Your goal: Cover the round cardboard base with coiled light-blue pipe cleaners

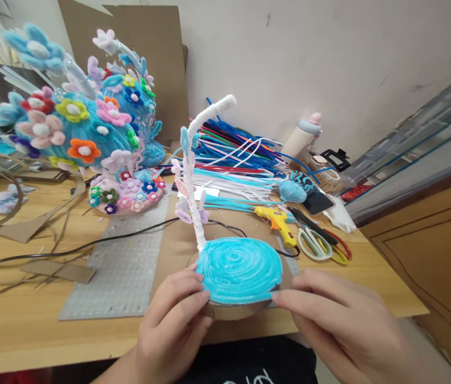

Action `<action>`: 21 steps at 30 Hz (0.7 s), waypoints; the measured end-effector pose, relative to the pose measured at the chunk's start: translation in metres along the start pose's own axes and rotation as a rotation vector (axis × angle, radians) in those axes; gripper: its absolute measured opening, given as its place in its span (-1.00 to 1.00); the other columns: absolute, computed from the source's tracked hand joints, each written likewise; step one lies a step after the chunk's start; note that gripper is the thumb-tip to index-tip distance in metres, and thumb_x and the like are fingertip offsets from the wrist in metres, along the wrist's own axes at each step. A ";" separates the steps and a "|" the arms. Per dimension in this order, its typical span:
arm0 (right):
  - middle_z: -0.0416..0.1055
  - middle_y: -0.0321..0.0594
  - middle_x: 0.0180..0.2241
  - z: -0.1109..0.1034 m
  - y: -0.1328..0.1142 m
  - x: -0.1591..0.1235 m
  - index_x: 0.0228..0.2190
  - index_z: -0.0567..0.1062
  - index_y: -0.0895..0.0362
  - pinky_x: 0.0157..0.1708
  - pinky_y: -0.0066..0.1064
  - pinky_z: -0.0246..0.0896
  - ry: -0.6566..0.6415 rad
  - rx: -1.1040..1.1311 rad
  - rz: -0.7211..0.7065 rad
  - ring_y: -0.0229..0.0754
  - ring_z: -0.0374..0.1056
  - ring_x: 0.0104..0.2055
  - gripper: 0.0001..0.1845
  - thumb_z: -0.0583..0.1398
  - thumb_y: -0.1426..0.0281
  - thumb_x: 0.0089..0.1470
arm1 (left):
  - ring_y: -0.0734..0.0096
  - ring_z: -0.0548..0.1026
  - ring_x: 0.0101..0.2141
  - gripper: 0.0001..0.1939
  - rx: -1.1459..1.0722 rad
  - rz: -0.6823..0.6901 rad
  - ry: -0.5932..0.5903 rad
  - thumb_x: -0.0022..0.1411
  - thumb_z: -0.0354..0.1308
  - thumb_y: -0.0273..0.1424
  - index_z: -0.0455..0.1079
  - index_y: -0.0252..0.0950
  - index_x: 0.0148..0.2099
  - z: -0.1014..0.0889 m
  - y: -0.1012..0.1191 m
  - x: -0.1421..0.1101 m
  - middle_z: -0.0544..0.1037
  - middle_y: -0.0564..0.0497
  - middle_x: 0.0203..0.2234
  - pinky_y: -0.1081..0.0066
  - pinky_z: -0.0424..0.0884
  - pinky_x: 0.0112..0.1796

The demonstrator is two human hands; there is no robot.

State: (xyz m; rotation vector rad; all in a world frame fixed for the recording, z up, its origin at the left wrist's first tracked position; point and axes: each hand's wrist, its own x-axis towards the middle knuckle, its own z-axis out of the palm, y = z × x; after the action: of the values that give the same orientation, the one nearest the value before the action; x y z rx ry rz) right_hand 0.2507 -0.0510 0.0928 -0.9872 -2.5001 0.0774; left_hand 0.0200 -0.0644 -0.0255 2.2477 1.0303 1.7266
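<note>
A round cardboard base [231, 311] carries a spiral of blue pipe cleaner [235, 261] on its top. From its back left edge rises a white-wrapped stem [194, 205] that bends right at the top, with small pink, lilac and blue petals along it. My left hand [179, 309] grips the base's left side, fingertips on the blue surface. At the front right edge, my right hand [329, 306] is closed, thumb and forefinger pinching the blue pipe cleaner's outer end where bare cardboard shows. The fingers' undersides are hidden.
Behind lie bundled pipe cleaners [237, 152]. A yellow glue gun [279, 223], scissors [317, 245] and a phone [318, 200] sit right. Left stand flower-covered blue lamps [89, 128] and cardboard scraps [59, 270]. A black cable [121, 234] crosses the cutting mat [117, 282].
</note>
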 end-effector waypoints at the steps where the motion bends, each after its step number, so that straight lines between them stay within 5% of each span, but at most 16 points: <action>1: 0.49 -0.19 -0.40 0.001 0.000 -0.001 -0.29 0.54 0.09 -0.48 -0.48 0.38 -0.003 0.003 -0.003 -0.23 0.44 -0.41 -0.71 0.06 0.58 0.07 | 0.22 0.47 -0.12 -0.65 -0.002 0.001 -0.003 0.06 0.09 -0.73 0.36 -0.40 -0.09 0.000 0.000 0.000 0.45 -0.13 -0.22 0.17 0.54 -0.12; 8: 0.44 -0.17 -0.30 0.015 0.010 -0.018 -0.16 0.49 0.10 -0.41 -0.42 0.33 0.014 0.045 -0.017 -0.23 0.38 -0.33 -0.64 0.09 0.64 0.06 | 0.27 0.45 -0.13 -0.65 -0.044 -0.052 0.015 0.04 0.10 -0.75 0.36 -0.40 -0.12 0.001 0.002 -0.001 0.44 -0.09 -0.26 0.23 0.53 -0.12; 12: 0.40 -0.16 -0.21 0.028 0.016 -0.025 -0.15 0.50 0.08 -0.36 -0.44 0.31 0.102 0.058 -0.041 -0.23 0.38 -0.24 -0.59 0.09 0.69 0.03 | 0.27 0.47 -0.14 -0.63 -0.050 -0.074 0.033 0.03 0.14 -0.72 0.33 -0.38 -0.09 -0.001 0.000 -0.003 0.47 -0.08 -0.26 0.10 0.47 -0.04; 21: 0.44 -0.23 -0.31 0.044 0.018 -0.026 -0.20 0.53 0.01 -0.48 -0.50 0.29 0.261 0.082 -0.089 -0.27 0.42 -0.33 -0.63 0.09 0.62 0.06 | 0.33 0.51 -0.27 -0.77 0.268 0.038 0.033 0.07 0.19 -0.64 0.44 -0.38 -0.18 -0.011 0.007 -0.002 0.57 -0.05 -0.32 0.24 0.43 -0.18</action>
State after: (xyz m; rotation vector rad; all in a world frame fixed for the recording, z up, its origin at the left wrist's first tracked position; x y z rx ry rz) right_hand 0.2603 -0.0501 0.0391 -0.7962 -2.2784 0.0215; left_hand 0.0131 -0.0744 -0.0198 2.4159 1.3051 1.7366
